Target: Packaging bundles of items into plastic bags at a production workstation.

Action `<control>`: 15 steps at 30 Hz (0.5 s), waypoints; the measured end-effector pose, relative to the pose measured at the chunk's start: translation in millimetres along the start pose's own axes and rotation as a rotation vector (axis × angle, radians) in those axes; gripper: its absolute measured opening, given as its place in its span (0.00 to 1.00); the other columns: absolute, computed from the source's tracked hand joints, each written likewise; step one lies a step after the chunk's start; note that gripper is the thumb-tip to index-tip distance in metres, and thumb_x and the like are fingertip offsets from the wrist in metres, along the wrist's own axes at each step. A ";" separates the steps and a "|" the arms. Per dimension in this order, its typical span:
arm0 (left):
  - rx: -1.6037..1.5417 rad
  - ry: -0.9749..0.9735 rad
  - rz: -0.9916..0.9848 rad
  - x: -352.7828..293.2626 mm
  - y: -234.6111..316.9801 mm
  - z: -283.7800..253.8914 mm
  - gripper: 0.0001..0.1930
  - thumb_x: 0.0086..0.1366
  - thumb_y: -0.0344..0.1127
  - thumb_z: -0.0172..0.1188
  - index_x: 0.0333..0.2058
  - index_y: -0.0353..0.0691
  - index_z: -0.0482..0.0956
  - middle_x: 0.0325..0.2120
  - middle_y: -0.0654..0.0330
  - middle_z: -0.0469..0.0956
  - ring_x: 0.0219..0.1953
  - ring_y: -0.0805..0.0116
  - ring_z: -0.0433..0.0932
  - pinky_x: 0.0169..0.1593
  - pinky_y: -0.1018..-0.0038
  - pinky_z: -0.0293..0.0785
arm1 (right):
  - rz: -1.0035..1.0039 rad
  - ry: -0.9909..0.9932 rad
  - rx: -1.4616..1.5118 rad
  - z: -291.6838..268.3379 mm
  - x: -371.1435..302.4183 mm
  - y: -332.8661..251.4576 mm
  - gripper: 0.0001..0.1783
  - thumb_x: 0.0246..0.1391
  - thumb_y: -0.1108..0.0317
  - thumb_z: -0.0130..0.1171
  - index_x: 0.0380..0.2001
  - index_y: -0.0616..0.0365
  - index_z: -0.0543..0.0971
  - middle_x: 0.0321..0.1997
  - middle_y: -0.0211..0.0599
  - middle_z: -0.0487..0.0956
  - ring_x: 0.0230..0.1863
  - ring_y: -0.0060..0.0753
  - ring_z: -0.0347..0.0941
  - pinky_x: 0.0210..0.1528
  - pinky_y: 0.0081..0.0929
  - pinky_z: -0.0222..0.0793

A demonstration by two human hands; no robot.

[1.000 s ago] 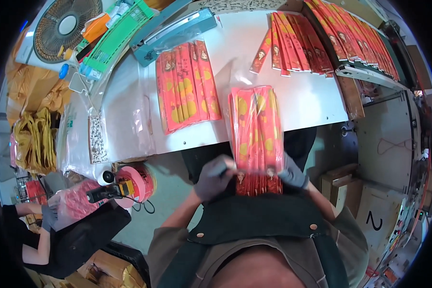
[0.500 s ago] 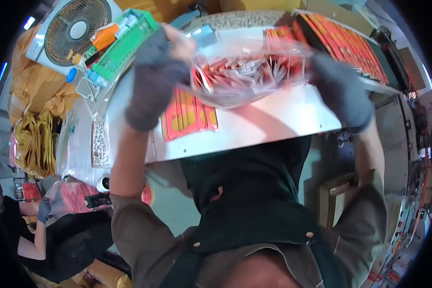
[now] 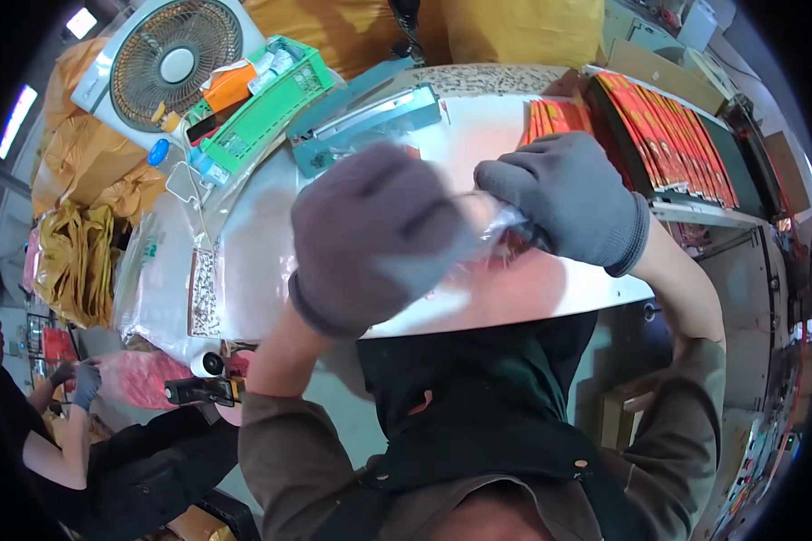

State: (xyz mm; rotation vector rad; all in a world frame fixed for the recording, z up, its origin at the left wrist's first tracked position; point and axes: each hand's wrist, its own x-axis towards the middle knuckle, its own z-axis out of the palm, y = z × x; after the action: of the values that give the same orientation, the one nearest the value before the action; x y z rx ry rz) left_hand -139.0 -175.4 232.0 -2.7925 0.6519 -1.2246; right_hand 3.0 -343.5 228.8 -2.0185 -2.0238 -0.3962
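Note:
Both hands wear grey knit gloves and are close together above the white table [image 3: 595,287]. Between them is a clear plastic bag [image 3: 507,236], bunched up, with red showing through it. My right hand [image 3: 559,194] is closed on the gathered plastic. My left hand [image 3: 374,234], smeared by motion, is a curled fist against the bag's other side. The hands hide most of the bag and its contents.
A teal metal device [image 3: 370,126] lies behind my left hand. Red packets [image 3: 555,117] and a long row of red packets [image 3: 663,135] stand at the back right. A green crate [image 3: 266,108] and fan [image 3: 176,68] are far left. A co-worker [image 3: 72,424] handles pink plastic at left.
My hands were wide apart, stretching the bag of red-edged packets between them. Now they have come together and the bag is bunched between them. My left hand moved right and nearer.

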 end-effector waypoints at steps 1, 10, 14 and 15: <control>0.014 -0.004 -0.005 -8.2 -1.8 10.6 0.16 0.43 0.30 0.66 0.35 0.44 0.76 0.27 0.65 0.74 0.33 0.61 0.76 0.32 0.74 0.73 | -0.019 -0.085 -0.070 -3.1 9.3 5.4 0.14 0.48 0.60 0.57 0.32 0.59 0.71 0.22 0.44 0.71 0.25 0.49 0.71 0.25 0.35 0.64; -1.528 0.001 -1.330 -81.4 -46.3 134.0 0.23 0.51 0.33 0.67 0.47 0.34 0.73 0.39 0.56 0.78 0.44 0.69 0.76 0.51 0.72 0.70 | 0.460 0.340 0.534 147.9 127.0 149.6 0.33 0.43 0.45 0.63 0.47 0.58 0.72 0.25 0.43 0.77 0.27 0.41 0.75 0.29 0.34 0.67; -1.572 0.019 -1.567 -108.4 -97.4 179.8 0.24 0.51 0.37 0.66 0.47 0.34 0.73 0.38 0.56 0.78 0.42 0.68 0.77 0.47 0.72 0.73 | 0.594 0.466 0.303 196.4 165.6 193.2 0.56 0.33 0.38 0.67 0.63 0.53 0.55 0.37 0.47 0.79 0.38 0.44 0.76 0.42 0.32 0.69; -1.605 0.029 -1.636 -109.4 -110.5 183.9 0.23 0.52 0.36 0.65 0.46 0.34 0.73 0.38 0.57 0.78 0.41 0.68 0.77 0.46 0.72 0.73 | 0.581 0.478 0.346 188.3 180.7 194.5 0.62 0.30 0.37 0.68 0.64 0.53 0.51 0.39 0.49 0.78 0.41 0.45 0.76 0.45 0.31 0.69</control>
State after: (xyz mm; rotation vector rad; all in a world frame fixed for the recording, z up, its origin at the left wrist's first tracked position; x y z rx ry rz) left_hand -34.5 -58.9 48.9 -4.5574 -2.2049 -0.4170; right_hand 198.9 -106.3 122.2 -1.9391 -1.0819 -0.3314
